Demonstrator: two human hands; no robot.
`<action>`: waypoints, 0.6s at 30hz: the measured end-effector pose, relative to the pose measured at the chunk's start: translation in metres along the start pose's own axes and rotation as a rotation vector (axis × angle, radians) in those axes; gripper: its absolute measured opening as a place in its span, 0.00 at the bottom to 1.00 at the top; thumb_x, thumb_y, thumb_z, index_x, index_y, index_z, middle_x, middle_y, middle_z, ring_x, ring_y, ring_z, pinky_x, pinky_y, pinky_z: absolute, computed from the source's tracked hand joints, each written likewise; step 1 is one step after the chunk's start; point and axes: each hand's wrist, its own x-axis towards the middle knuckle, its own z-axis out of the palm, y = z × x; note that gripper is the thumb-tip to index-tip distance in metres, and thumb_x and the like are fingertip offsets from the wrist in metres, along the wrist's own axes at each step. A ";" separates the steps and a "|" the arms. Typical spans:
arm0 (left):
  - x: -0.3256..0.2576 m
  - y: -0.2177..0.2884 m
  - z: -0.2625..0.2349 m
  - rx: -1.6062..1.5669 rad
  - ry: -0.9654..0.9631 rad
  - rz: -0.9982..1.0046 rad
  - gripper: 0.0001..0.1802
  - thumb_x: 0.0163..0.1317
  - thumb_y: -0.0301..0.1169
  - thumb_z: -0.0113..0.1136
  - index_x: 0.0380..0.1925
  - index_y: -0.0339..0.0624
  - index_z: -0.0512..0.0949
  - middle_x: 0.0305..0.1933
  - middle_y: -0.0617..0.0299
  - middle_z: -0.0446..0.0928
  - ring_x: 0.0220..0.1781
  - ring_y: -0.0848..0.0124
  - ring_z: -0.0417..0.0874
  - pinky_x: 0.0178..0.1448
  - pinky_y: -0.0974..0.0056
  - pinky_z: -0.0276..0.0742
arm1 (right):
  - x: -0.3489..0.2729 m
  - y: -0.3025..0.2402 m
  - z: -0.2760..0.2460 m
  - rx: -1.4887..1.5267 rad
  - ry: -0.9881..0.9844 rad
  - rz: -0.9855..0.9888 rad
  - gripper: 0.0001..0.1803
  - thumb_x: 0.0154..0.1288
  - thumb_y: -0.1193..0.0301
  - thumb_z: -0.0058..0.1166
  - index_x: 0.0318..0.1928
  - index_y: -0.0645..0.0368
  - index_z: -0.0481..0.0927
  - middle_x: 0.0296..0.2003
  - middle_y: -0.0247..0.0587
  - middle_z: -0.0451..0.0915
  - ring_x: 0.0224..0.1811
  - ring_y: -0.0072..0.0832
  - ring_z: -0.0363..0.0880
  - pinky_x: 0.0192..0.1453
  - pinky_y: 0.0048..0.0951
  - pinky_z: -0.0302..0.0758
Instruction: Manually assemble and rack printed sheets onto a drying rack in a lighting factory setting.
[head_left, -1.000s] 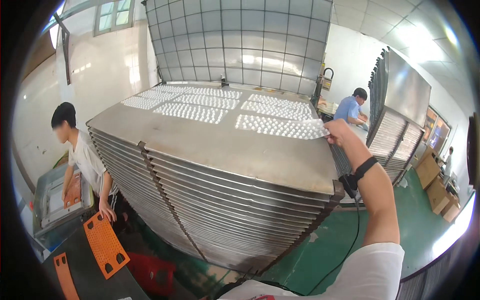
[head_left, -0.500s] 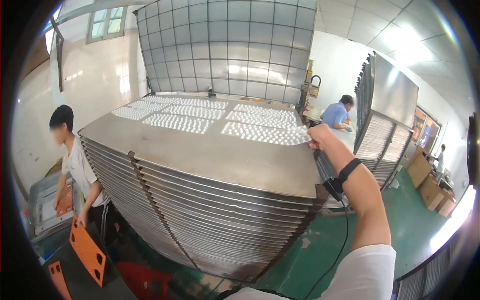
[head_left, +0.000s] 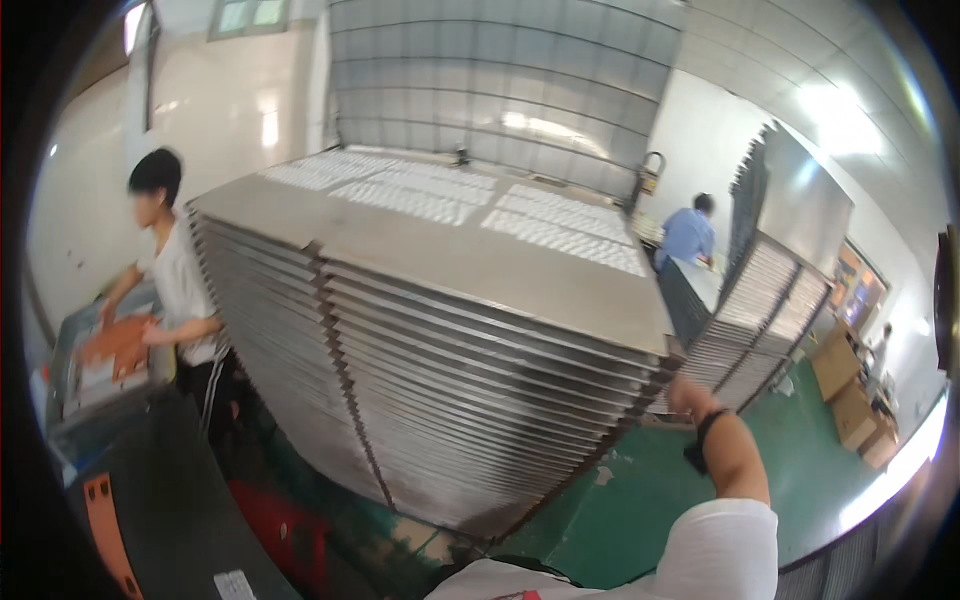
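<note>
Two groups of white bumpy sheets lie flat on top of the big metal tray stack (head_left: 470, 390): left group (head_left: 420, 204) at 11 o'clock, right group (head_left: 565, 236) at 1, bare strip of tray between them, wide bare part toward the front edge. Right hand (head_left: 690, 395) at 4 o'clock, off the sheets, just beside the stack's near right corner; touching or apart, can't tell. Hand is motion-blurred, so can't tell if its fingers are spread or pressed together. Black wristband (head_left: 708, 425) on that arm, white sleeve (head_left: 722, 545) below. Left hand out of view, fingers can't be told. Tall grid panel (head_left: 500, 85) stands behind the stack at 12. Co-worker in white shirt (head_left: 185, 275) at 9, both hands at an orange sheet (head_left: 120, 345), blurred, over a grey frame (head_left: 95, 425). Dark surface (head_left: 175, 480) at 8 carries an orange strip (head_left: 108, 535), plus a small white piece (head_left: 235, 585) near its lower edge at 7. Something red (head_left: 290, 530), kind unclear, low beside that surface. Second person in blue shirt (head_left: 687, 238) at 2, facing away; another tray stack (head_left: 775, 285) at 3, cardboard boxes (head_left: 845, 385) on the green floor (head_left: 620, 535) between 3 and 4.
</note>
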 end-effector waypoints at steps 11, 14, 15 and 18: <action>-0.042 -0.031 -0.002 -0.036 0.514 0.057 0.16 0.58 0.37 0.52 0.39 0.36 0.76 0.37 0.43 0.77 0.40 0.47 0.77 0.44 0.53 0.73 | -0.052 -0.430 0.002 0.103 -0.156 -1.277 0.17 0.61 0.63 0.44 0.40 0.65 0.76 0.38 0.58 0.77 0.41 0.50 0.76 0.47 0.43 0.72; -0.067 -0.027 0.002 -0.109 0.606 -0.196 0.17 0.57 0.36 0.53 0.40 0.34 0.76 0.39 0.43 0.77 0.41 0.47 0.77 0.46 0.53 0.73 | -0.073 -0.526 -0.087 0.050 0.064 -1.497 0.16 0.59 0.66 0.47 0.42 0.66 0.74 0.37 0.61 0.76 0.43 0.54 0.74 0.47 0.47 0.71; -0.077 -0.026 0.005 -0.110 0.677 -0.266 0.16 0.57 0.36 0.53 0.40 0.35 0.76 0.39 0.44 0.77 0.42 0.48 0.77 0.47 0.53 0.73 | -0.071 -0.562 -0.100 0.093 0.121 -1.638 0.16 0.59 0.67 0.48 0.42 0.67 0.74 0.38 0.60 0.76 0.43 0.53 0.74 0.48 0.46 0.71; -0.099 -0.034 0.022 -0.173 0.872 -0.481 0.13 0.54 0.33 0.55 0.36 0.36 0.78 0.38 0.47 0.77 0.42 0.49 0.76 0.47 0.54 0.72 | -0.095 -0.671 -0.129 0.157 0.228 -1.992 0.19 0.56 0.73 0.49 0.50 0.66 0.71 0.44 0.57 0.73 0.48 0.50 0.71 0.54 0.42 0.68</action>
